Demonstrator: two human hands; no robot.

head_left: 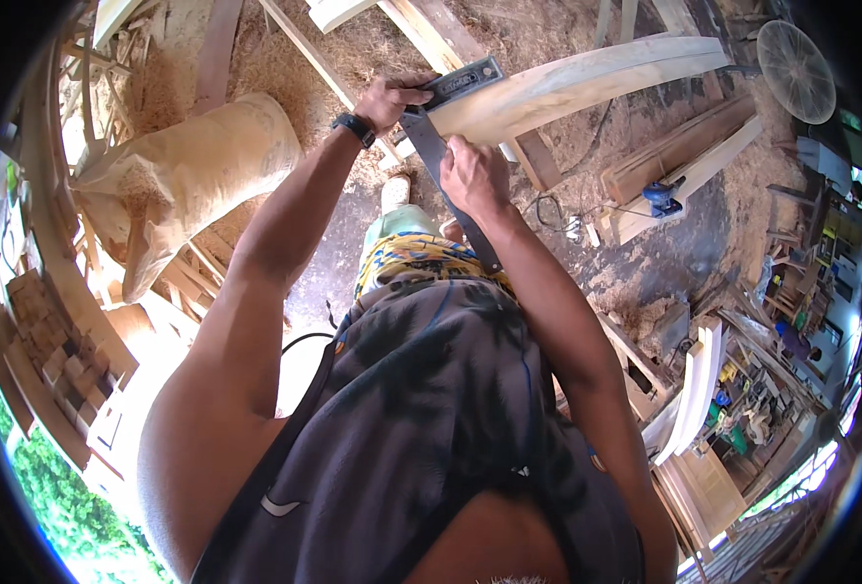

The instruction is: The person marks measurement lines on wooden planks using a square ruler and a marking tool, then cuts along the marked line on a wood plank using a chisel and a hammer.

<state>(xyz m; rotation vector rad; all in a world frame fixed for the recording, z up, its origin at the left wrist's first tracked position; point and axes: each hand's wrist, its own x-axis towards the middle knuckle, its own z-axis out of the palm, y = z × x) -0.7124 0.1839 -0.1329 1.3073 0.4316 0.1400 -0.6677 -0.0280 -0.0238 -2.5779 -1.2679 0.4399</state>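
"Try square (pixel 427 146) first: where does it sit?"

"At the left end of the long curved board (pixel 587 86). Its thick stock runs along the far side and its dark blade crosses toward the person. I can't tell how tightly the stock meets the edge."

"Go across from the left, then."

"A bulging, pale sack (pixel 207 161), then the left hand (pixel 389 102), a dark watch (pixel 354 127) at its wrist, fingers curled over the stock near the corner."

"And the right hand (pixel 475 177)?"

"Beside the blade, near the board's closer edge, fingers bent inward. Whether they pinch anything, I can't tell. Beyond the board, a blue power tool (pixel 663 199) rests on a plank, and a round fan (pixel 796 73) stands farther right."

"How would you do this well?"

"I'd pull the stock snug with the left hand and get the blade lying flat, because a curved edge could let the square rock. The right hand should work lightly, so it doesn't nudge the blade. Sighting straight down would help, too."
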